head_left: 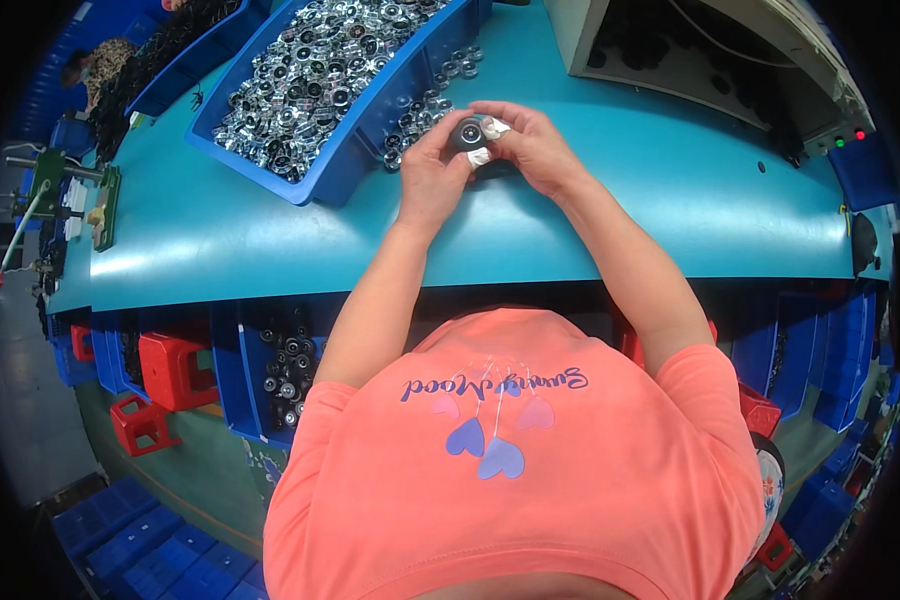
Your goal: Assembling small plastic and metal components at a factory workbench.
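Observation:
Above the bench, a small round black part with a pale ringed centre (471, 134) sits between my two hands. My left hand (433, 172) grips it from the left with bent fingers. From the right, my right hand (532, 148) closes on it, fingers curled around its edge. White wraps (493, 128) cover some fingertips where they press the part. Loose clear round pieces with dark centres (410, 125) lie just beyond my left hand. Beside them stands a long blue bin (320, 185) heaped with the same kind of clear pieces (305, 85).
The blue-green bench top (670, 225) spreads around my hands. A pale metal machine housing (570, 35) stands at the far right. A green hand-operated fixture (108, 208) is at the left edge. Below the bench are a bin of dark round parts (288, 365) and red stools (175, 370).

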`<state>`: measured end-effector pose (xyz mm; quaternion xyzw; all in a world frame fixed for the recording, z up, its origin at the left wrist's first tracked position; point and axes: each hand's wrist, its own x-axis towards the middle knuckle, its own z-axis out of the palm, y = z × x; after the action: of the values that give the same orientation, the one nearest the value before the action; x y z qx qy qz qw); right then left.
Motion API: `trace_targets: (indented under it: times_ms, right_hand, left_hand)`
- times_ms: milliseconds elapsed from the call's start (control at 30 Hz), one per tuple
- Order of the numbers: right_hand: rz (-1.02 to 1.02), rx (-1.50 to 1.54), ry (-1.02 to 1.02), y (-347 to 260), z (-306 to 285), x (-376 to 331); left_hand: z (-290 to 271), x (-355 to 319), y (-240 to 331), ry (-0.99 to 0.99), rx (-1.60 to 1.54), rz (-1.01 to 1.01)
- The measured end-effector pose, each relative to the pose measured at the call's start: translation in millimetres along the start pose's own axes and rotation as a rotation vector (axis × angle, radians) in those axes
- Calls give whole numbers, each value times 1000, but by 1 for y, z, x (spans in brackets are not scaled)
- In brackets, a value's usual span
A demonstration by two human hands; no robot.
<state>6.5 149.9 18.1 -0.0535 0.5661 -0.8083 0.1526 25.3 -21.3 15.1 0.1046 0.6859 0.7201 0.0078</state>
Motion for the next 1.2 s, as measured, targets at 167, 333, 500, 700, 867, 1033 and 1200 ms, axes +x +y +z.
trace_targets:
  times_ms: [167, 333, 500, 700, 867, 1033, 1200]
  right_hand:
    - [0, -14, -15, 0, 4, 0]
    - [47, -68, -20, -5, 8, -2]
    - [98, 214, -104, 9, -2, 3]
    - [103, 145, -86, 6, 0, 4]
    - [-61, -79, 34, 0, 7, 1]
    - [-120, -258, 89, 1, 12, -2]
    - [-3, -288, 74, 0, 11, -3]
  left_hand:
    - [0, -1, 9, -7, -81, -4]
    - [-1, 0, -3, 20, 153, 175]
    - [-4, 1, 3, -49, 281, 201]
    - [-5, -1, 4, -46, 274, 168]
    - [-8, 3, 0, -77, 170, 129]
    - [-3, 1, 5, -97, -118, -63]
    - [-9, 1, -9, -79, 45, 63]
